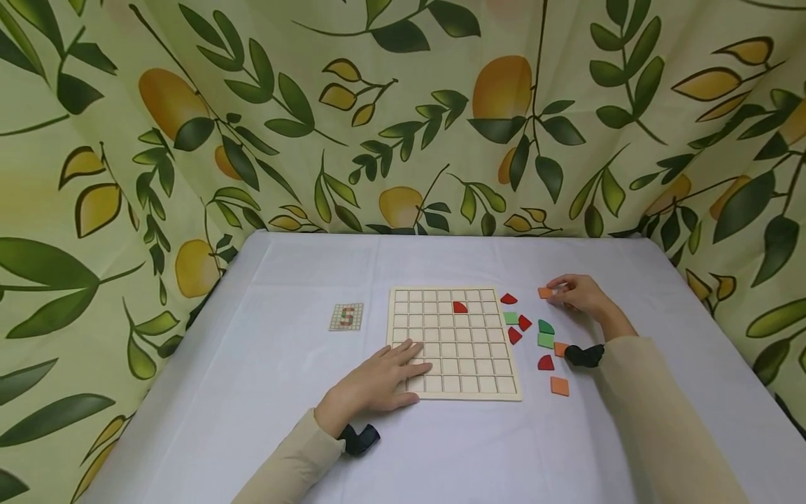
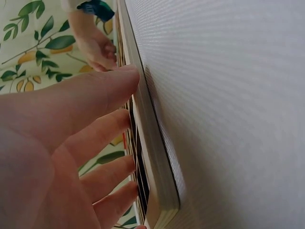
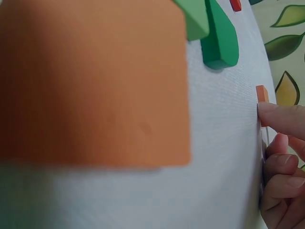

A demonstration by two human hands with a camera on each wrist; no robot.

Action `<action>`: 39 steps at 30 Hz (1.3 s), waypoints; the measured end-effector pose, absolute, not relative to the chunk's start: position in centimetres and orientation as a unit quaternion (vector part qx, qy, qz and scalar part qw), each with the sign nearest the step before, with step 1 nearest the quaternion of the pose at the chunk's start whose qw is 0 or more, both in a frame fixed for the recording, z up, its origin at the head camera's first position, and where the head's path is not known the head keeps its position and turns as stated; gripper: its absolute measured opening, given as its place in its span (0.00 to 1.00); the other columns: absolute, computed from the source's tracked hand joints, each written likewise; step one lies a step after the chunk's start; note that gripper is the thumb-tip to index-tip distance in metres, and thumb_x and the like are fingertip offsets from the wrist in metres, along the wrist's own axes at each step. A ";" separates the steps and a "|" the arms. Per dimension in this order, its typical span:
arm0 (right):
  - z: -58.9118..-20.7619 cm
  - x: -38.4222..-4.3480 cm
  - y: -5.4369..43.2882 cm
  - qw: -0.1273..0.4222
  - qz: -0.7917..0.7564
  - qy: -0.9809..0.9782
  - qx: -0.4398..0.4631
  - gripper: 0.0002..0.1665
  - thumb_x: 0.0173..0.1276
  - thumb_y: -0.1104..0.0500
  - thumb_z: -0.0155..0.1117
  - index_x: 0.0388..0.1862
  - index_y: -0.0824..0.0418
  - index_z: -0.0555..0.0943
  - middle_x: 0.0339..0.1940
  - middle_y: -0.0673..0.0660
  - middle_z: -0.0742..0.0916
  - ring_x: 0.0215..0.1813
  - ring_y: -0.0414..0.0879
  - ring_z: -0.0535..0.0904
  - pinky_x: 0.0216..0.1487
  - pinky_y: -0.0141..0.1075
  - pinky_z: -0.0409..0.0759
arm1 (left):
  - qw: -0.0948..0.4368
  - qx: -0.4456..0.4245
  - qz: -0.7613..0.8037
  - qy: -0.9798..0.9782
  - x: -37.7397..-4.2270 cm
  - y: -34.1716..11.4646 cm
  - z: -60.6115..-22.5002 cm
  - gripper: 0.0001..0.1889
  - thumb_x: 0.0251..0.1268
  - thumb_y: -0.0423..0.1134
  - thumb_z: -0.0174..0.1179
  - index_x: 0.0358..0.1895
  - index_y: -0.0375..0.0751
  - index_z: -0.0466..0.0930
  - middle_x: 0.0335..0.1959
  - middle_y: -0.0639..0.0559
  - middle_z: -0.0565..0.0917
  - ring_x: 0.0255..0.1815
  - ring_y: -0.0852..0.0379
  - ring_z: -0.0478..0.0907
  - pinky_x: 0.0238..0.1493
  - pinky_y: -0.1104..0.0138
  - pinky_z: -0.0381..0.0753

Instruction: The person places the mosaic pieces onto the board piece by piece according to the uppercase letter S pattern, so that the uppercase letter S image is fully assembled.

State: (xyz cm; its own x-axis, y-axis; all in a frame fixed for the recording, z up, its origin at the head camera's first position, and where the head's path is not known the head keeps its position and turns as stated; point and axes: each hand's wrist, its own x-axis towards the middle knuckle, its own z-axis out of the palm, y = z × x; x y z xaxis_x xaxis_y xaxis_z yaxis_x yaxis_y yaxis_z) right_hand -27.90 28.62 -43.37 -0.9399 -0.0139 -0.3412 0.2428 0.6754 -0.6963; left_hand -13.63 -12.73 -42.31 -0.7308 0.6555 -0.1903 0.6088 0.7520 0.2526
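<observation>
My left hand (image 1: 380, 378) lies with fingers spread over the lower-left part of a pale wooden grid board (image 1: 453, 342). In the left wrist view, the thumb (image 2: 114, 86) is against the board's side edge. One red quarter-circle tile (image 1: 460, 307) sits in an upper cell of the grid. Off the board's far right corner, my right hand (image 1: 582, 294) pinches an orange square tile (image 1: 544, 292) at its right side. The right wrist view has a fingertip (image 3: 269, 108) on that tile's face, with the other fingers curled below.
Right of the board lie loose red quarter-circle tiles (image 1: 546, 362), light green squares (image 1: 545, 340), a dark green quarter-circle (image 1: 546, 327) and orange squares (image 1: 560, 386). A small pattern card (image 1: 346, 317) with an S-like figure lies left of the board. Leaf-print cloth (image 1: 403, 140) hangs behind the white table (image 1: 302, 280).
</observation>
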 end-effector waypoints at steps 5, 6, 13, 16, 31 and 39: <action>-43.3 -27.9 28.6 0.162 -0.400 0.900 0.067 0.27 0.65 0.61 0.62 0.61 0.70 0.71 0.25 0.48 0.73 0.29 0.41 0.68 0.28 0.29 0.69 | 0.134 0.340 0.081 0.927 -13.7 -12.7 -42.3 0.29 0.68 0.54 0.55 0.72 0.55 0.65 0.78 0.49 0.57 0.81 0.49 0.52 0.78 0.52 0.58; -43.3 -28.0 28.6 0.163 -0.400 0.899 0.069 0.27 0.65 0.61 0.62 0.61 0.70 0.71 0.25 0.47 0.73 0.29 0.41 0.68 0.28 0.29 0.69 | 0.135 0.339 0.081 0.927 -13.7 -12.7 -42.3 0.30 0.68 0.54 0.55 0.72 0.55 0.64 0.79 0.49 0.57 0.81 0.49 0.52 0.78 0.52 0.58; -43.2 -28.0 28.6 0.168 -0.395 0.900 0.074 0.27 0.65 0.59 0.63 0.61 0.71 0.71 0.26 0.47 0.73 0.31 0.41 0.68 0.30 0.30 0.69 | 0.135 0.338 0.083 0.928 -13.6 -12.8 -42.0 0.31 0.68 0.54 0.55 0.72 0.54 0.63 0.79 0.48 0.57 0.80 0.48 0.53 0.78 0.52 0.59; -43.3 -28.0 28.6 0.163 -0.390 0.903 0.072 0.27 0.65 0.59 0.63 0.60 0.71 0.71 0.27 0.48 0.73 0.32 0.42 0.69 0.31 0.29 0.70 | 0.139 0.337 0.085 0.927 -13.6 -12.8 -41.9 0.31 0.68 0.54 0.55 0.72 0.53 0.64 0.79 0.49 0.56 0.81 0.49 0.52 0.78 0.52 0.58; -42.6 -26.7 27.2 0.155 -0.380 0.909 0.072 0.30 0.65 0.53 0.65 0.60 0.70 0.73 0.30 0.52 0.74 0.38 0.47 0.70 0.31 0.28 0.70 | 0.146 0.314 0.090 0.934 -13.8 -12.9 -42.0 0.34 0.66 0.54 0.58 0.73 0.51 0.62 0.79 0.48 0.57 0.80 0.50 0.55 0.78 0.53 0.60; -42.2 -25.9 26.4 0.146 -0.380 0.912 0.048 0.27 0.65 0.55 0.64 0.59 0.70 0.74 0.31 0.52 0.75 0.38 0.47 0.70 0.31 0.29 0.71 | 0.148 0.315 0.091 0.933 -13.8 -12.9 -41.9 0.34 0.66 0.54 0.58 0.73 0.51 0.62 0.79 0.49 0.57 0.80 0.51 0.55 0.78 0.54 0.60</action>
State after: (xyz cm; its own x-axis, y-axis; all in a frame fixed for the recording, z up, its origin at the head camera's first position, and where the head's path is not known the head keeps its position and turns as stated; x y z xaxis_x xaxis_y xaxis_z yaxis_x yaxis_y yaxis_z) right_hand -25.93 26.41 -42.20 -0.9531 -0.0234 -0.3019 0.1979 0.7065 -0.6795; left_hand -13.80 -12.90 -41.92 -0.7579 0.6144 -0.2193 0.5602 0.7852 0.2638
